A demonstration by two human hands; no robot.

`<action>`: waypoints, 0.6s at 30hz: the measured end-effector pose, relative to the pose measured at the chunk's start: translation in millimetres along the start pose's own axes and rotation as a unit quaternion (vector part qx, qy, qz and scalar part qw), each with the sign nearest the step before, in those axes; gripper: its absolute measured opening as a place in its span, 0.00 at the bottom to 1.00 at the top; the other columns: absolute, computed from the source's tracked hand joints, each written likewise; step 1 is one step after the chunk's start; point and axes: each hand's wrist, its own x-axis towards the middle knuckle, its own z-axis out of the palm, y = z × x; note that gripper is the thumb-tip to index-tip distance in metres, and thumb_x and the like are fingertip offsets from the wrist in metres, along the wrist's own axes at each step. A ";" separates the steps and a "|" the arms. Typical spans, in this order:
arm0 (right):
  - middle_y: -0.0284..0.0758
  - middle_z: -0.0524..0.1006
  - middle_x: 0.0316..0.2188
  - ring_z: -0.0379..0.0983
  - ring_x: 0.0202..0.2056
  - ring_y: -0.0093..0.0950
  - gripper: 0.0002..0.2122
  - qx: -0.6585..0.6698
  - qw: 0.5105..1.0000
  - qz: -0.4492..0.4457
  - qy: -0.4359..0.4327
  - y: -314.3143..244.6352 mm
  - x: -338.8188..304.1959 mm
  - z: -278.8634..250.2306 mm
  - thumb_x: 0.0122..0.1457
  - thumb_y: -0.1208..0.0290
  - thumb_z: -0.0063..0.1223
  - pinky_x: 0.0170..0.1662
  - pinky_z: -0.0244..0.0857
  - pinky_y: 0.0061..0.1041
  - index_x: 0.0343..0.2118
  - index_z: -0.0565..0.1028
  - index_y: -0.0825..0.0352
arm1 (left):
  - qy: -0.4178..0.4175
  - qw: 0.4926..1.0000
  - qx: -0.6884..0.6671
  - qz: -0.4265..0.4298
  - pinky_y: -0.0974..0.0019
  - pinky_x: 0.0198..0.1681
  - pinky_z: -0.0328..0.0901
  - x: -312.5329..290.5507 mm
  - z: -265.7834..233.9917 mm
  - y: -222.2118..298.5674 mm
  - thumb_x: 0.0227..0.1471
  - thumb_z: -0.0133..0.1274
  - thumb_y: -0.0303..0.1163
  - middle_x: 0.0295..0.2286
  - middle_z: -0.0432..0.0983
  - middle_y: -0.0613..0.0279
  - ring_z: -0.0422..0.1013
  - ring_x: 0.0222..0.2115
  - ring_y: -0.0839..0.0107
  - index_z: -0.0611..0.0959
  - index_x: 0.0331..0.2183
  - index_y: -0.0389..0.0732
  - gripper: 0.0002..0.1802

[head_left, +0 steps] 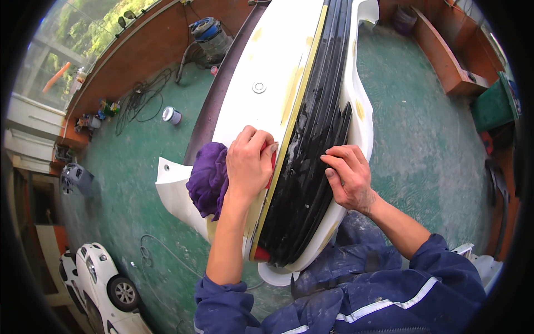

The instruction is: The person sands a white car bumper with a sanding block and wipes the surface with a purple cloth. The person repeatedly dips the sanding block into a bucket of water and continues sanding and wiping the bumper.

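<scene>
A long white car bumper (239, 103) with a ribbed, wet-looking black plastic panel (303, 167) stretches away in front of me. Yellow tape (295, 122) runs along the seam between white and black. At that seam, my left hand (249, 164) is closed round a red piece (272, 167), mostly hidden by the fingers. My right hand (350, 175) hovers at the panel's right edge, fingers and thumb drawn together; whatever they pinch is too small to make out. Beside my left wrist, a crumpled purple cloth (208, 181) rests on the bumper.
A paint can (172, 116), a coiled dark hose (142, 100) and a blue-topped vacuum (210, 39) are on the green floor (428, 139) at the far left. A white car (105, 284) is at lower left. Low orange walls (445, 61) and a green bin (495, 108) line the right.
</scene>
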 end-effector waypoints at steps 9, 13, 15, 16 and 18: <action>0.42 0.81 0.44 0.78 0.45 0.44 0.11 -0.017 1.000 0.003 0.009 4.4 -3.3 0.5 0.56 0.78 0.64 0.49 0.74 0.41 0.43 0.82 0.71 | -0.047 0.998 -0.039 -0.030 0.54 0.38 0.70 3.4 -7.5 6.9 0.53 0.66 0.19 0.33 0.78 0.53 0.77 0.33 0.50 0.83 0.32 0.34 0.05; 0.42 0.81 0.43 0.77 0.44 0.44 0.10 -0.019 1.000 0.006 0.007 2.4 -7.6 -1.5 0.57 0.78 0.64 0.49 0.74 0.41 0.42 0.82 0.72 | -0.020 0.997 -0.062 -0.043 0.54 0.39 0.70 -27.4 -5.4 7.9 0.55 0.64 0.20 0.33 0.78 0.52 0.77 0.33 0.49 0.83 0.33 0.34 0.04; 0.42 0.81 0.43 0.77 0.44 0.44 0.10 -0.026 1.000 0.001 0.016 4.9 -1.1 0.4 0.57 0.78 0.64 0.49 0.74 0.41 0.42 0.82 0.72 | -0.008 0.998 -0.052 -0.029 0.54 0.39 0.70 -11.3 2.4 2.7 0.55 0.64 0.20 0.33 0.78 0.52 0.77 0.33 0.49 0.83 0.33 0.34 0.04; 0.42 0.81 0.43 0.77 0.44 0.44 0.10 -0.023 1.000 0.000 0.015 2.5 -1.9 1.6 0.57 0.78 0.64 0.49 0.74 0.41 0.42 0.82 0.72 | -0.003 0.999 -0.044 -0.032 0.54 0.39 0.71 -4.5 1.7 4.8 0.55 0.64 0.20 0.33 0.78 0.52 0.77 0.33 0.49 0.83 0.33 0.34 0.04; 0.42 0.81 0.44 0.78 0.45 0.44 0.10 -0.014 1.000 0.009 0.005 1.7 -0.2 1.0 0.57 0.78 0.64 0.49 0.74 0.40 0.42 0.82 0.71 | -0.011 0.999 -0.040 -0.027 0.53 0.39 0.71 3.3 1.2 5.7 0.55 0.64 0.20 0.33 0.78 0.52 0.77 0.34 0.49 0.83 0.33 0.35 0.04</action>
